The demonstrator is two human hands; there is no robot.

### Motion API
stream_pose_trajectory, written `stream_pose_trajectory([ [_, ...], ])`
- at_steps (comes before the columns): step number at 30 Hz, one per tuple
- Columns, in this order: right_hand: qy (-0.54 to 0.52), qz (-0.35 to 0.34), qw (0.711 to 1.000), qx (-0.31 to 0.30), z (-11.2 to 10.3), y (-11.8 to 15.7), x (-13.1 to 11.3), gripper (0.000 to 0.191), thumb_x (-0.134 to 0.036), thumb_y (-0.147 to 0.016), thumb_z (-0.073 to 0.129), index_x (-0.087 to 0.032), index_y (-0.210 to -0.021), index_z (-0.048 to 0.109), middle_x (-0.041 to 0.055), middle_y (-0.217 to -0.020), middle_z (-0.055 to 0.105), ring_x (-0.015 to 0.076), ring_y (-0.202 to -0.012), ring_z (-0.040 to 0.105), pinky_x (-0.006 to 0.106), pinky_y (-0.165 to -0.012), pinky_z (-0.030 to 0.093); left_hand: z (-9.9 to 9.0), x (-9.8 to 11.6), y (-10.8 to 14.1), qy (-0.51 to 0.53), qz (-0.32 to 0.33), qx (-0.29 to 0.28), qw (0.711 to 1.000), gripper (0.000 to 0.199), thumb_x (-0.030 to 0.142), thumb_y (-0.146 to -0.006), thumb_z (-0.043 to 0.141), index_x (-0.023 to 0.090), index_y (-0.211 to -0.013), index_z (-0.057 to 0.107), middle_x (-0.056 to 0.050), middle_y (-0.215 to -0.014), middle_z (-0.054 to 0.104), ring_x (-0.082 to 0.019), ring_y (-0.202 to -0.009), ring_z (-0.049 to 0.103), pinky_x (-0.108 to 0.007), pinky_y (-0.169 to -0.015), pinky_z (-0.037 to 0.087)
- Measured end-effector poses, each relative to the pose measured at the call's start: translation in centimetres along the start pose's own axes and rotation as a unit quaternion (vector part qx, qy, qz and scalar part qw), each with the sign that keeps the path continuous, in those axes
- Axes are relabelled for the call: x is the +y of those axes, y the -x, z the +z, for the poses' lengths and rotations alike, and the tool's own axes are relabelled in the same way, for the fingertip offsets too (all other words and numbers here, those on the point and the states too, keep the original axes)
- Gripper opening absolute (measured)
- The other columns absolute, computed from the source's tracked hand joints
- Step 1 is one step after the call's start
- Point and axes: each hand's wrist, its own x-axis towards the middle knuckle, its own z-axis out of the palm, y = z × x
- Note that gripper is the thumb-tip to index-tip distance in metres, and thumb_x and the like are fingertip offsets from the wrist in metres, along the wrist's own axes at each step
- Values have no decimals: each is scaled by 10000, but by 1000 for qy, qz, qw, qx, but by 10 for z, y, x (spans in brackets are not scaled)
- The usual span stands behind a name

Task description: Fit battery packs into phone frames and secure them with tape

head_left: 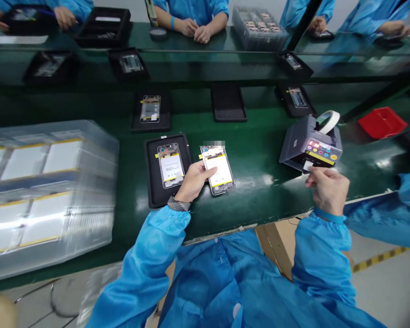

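My left hand (193, 181) grips an opened phone (220, 171) with a white battery by its left edge, thumb on the battery. Just left of it, a second opened phone (171, 166) lies in a black tray (154, 191), partly behind my left wrist. My right hand (329, 187) is at the front of the grey tape dispenser (310, 145), thumb and forefinger pinched on a small white piece of tape (308, 166) at its outlet. A roll of white tape (329, 122) sits on top of the dispenser.
Clear plastic trays of white batteries (59, 157) stand stacked at the left. Behind are a black tray with a phone (151, 109), a bare black tray (228, 104) and a shelf. A red bin (382, 122) is at the right, near another person's sleeve (379, 216). People sit across.
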Motion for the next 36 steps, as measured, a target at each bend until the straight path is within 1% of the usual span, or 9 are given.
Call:
stream_pose_trajectory([
  [2,-22,8,999,-29,10,20,-4,95,-278,-656,776,-211,-670,710,-1,-478,530,127,-384,452,272,-384,346,0,0,0,1,3,-1,1000,498,320,-600,934,110,-1014,754,-149,-1078,771,-263,-917,734,-366,-807,583],
  [4,-29,26,993,-110,27,48,-7,140,-303,-667,763,-187,-738,729,-14,-469,536,122,-380,443,253,-380,342,1,-1,0,-4,4,2,1000,504,329,-606,932,110,-1023,752,-151,-1093,769,-263,-923,733,-358,-799,580],
  [7,-11,49,960,-274,61,92,-10,232,-376,-715,787,-163,-780,722,-14,-484,565,108,-386,444,232,-386,343,2,-2,0,-11,5,5,1000,515,340,-608,931,114,-1035,751,-146,-1098,769,-267,-933,732,-359,-805,579],
  [10,-6,64,930,-362,92,119,-13,347,-483,-717,812,-158,-764,701,-14,-485,568,96,-389,429,222,-381,335,3,-4,0,-17,15,9,1000,519,350,-602,934,120,-1028,750,-134,-1081,774,-265,-930,731,-357,-808,577],
  [12,-5,60,925,-375,104,125,-14,384,-521,-720,807,-157,-752,691,-13,-483,564,93,-397,425,218,-383,324,4,-4,0,-22,22,13,999,510,359,-597,936,120,-1006,747,-132,-1065,777,-266,-921,732,-352,-795,576],
  [15,2,43,926,-374,112,126,-13,399,-542,-732,793,-158,-747,687,-10,-485,566,96,-407,431,219,-388,312,5,-3,0,-23,22,13,999,514,373,-598,935,120,-1001,743,-132,-1063,777,-270,-925,731,-357,-796,578],
  [23,16,33,927,-373,113,125,-9,389,-538,-734,785,-165,-738,675,-8,-496,576,105,-420,461,231,-426,365,5,-4,-1,-11,24,15,1000,524,366,-586,941,118,-1003,743,-125,-1030,780,-273,-905,735,-379,-819,583],
  [30,28,22,927,-372,115,125,-8,350,-503,-752,762,-169,-730,660,-12,-484,569,109,-418,452,240,-437,350,6,-4,-1,-21,27,19,999,522,379,-587,938,119,-995,742,-125,-1022,780,-284,-928,732,-385,-822,584],
  [36,73,4,924,-375,116,124,-3,439,-587,-744,794,-176,-717,643,-16,-493,554,112,-445,434,250,-454,314,5,-5,-1,-27,24,20,999,520,388,-591,935,121,-995,745,-126,-1021,780,-285,-921,732,-380,-806,585],
])
